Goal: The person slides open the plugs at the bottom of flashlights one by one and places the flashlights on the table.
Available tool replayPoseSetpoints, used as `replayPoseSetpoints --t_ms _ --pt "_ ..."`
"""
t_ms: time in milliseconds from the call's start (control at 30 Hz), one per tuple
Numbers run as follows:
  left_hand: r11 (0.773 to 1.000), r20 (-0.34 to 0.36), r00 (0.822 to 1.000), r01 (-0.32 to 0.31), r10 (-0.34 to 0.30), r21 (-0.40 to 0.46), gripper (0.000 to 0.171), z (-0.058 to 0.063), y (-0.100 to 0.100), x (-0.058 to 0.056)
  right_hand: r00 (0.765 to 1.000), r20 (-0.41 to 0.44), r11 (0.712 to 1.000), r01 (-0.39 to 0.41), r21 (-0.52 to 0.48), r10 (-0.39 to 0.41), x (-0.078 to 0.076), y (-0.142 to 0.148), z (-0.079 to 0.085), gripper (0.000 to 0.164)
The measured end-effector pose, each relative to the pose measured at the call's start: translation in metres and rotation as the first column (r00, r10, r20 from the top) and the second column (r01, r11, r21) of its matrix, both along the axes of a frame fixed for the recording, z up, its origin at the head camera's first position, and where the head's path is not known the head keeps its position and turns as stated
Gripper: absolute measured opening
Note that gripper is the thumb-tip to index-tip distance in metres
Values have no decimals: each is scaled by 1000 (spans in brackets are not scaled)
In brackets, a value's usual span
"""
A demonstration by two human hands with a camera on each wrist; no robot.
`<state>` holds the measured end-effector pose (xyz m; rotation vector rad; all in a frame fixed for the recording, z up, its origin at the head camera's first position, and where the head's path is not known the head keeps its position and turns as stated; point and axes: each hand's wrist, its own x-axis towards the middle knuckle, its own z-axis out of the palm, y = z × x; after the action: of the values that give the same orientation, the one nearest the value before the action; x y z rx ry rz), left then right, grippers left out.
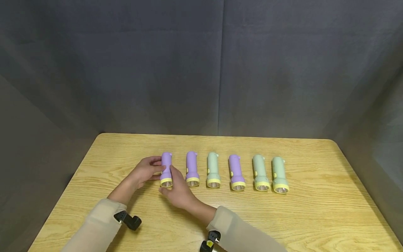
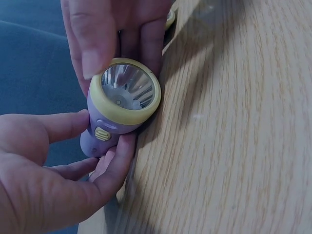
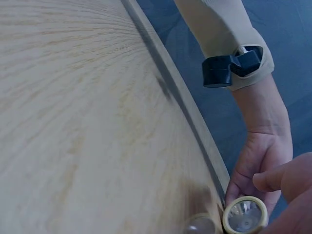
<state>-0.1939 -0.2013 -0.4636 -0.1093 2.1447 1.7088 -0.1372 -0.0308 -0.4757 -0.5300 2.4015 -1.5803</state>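
A purple flashlight (image 1: 166, 161) with a yellow rim lies at the left end of a row, its lens toward me. My left hand (image 1: 143, 172) holds its body from the left, thumb on one side and fingertips on the other, as the left wrist view shows below the yellow switch (image 2: 102, 134). From the right, my right hand (image 1: 180, 191) is at the same flashlight's head. Its thumb (image 2: 92, 58) is by the yellow rim (image 2: 109, 112), and its other fingers go behind the head, partly hidden.
Right of the held one lie purple flashlights (image 1: 191, 164) (image 1: 235, 166) and pale green flashlights (image 1: 212, 164) (image 1: 259, 166) (image 1: 278, 168), spaced apart with lenses toward me. They rest on a wood-grain table (image 1: 302, 217). Dark cloth (image 1: 157, 70) hangs behind and at both sides.
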Motion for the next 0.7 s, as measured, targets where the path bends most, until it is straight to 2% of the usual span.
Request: replayPoseSetpoints --t_ms 200,700 --pt "1000 13 1000 -8 7 7 57 -3 -3 0 999 4 999 48 6 -48 2 -8 -8 81" --pt "999 17 1000 -5 4 51 58 -7 -7 -1 981 -99 984 162 -68 -169 3 -18 -19 69"
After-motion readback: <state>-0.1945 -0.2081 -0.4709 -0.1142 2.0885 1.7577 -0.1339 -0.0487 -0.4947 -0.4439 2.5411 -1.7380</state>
